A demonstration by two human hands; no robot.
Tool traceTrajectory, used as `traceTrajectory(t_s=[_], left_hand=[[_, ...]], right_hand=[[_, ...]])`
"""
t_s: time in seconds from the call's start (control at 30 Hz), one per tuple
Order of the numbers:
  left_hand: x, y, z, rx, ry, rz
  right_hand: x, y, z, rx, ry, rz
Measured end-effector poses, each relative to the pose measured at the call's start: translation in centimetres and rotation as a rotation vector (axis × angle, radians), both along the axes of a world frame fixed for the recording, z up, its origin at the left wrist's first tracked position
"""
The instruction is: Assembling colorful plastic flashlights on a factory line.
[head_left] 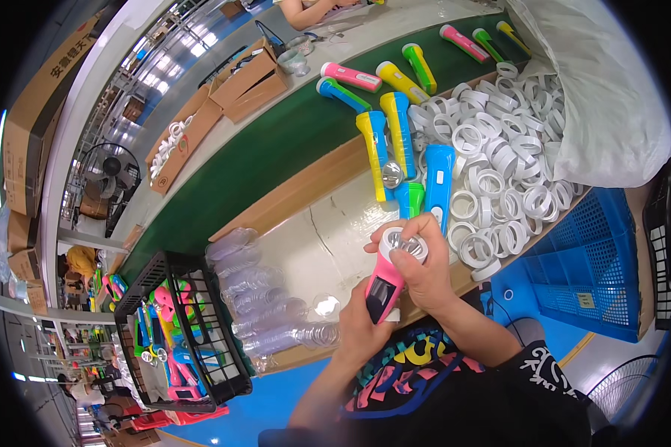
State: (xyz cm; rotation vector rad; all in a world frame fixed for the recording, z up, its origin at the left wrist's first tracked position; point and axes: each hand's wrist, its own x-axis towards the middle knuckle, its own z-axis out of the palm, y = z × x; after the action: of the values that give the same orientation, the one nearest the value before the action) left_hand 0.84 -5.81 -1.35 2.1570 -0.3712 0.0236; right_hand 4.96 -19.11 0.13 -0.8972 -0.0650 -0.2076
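My left hand [359, 328] is closed round the lower body of a pink flashlight [389, 271] with a dark panel, tilted with its head up and away from me. At that head sits a white ring [387, 239] around a shiny reflector. My right hand [434, 270] grips the ring, its thumb lying over the front. Just beyond my hands lie a blue flashlight [439, 179], two yellow-and-blue flashlights [399, 134] and a loose reflector [392, 174]. A heap of white rings [499, 164] spreads to the right, beside my right hand.
Stacks of clear round lenses [265, 298] stand left of my hands. A black basket [183, 335] at the left holds colourful flashlights. More flashlights [350, 77] lie along the green far strip. A white sack [611, 104] and blue crate [581, 261] are at right. Another person's arm [306, 13] shows at the top.
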Motion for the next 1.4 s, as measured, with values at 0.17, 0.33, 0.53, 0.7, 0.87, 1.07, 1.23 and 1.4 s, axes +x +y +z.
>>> traceTrajectory(t_s=[0.17,0.33,0.53,0.7,0.87,1.07,1.23,1.4], left_hand=[[0.6,1.1,-0.8,-0.436,0.341,-0.058],[1.0,3.0,0.0,-1.299,1.163,-0.276],[0.9,1.2,0.1,-0.529,0.58,-0.049],[0.4,0.3,1.9,-0.567,0.865,-0.134],[-0.9,0.1,2.2,-1.151,1.179,-0.202],[-1.6,0.1,1.5,-0.675,1.04,-0.171],[-2.6,-1.4,0.9,-1.822,1.549,-0.646],[-2.4,-1.3,0.8,-1.866,1.447,-0.861]], right_hand=[[0.7,-1.9,-0.3,0.198,0.347,0.227],[1.4,-2.7,-0.3,0.207,0.286,0.361],[1.5,-2.2,-0.3,-0.027,0.319,0.205],[1.4,-2.6,-0.6,0.153,0.331,0.313],[1.0,-2.2,0.1,0.29,0.28,0.388],[0.6,-1.7,0.7,0.13,0.235,0.317],[0.9,-0.1,-1.6,0.748,0.003,0.51],[1.0,-0.2,-1.1,0.786,-0.128,0.614]])
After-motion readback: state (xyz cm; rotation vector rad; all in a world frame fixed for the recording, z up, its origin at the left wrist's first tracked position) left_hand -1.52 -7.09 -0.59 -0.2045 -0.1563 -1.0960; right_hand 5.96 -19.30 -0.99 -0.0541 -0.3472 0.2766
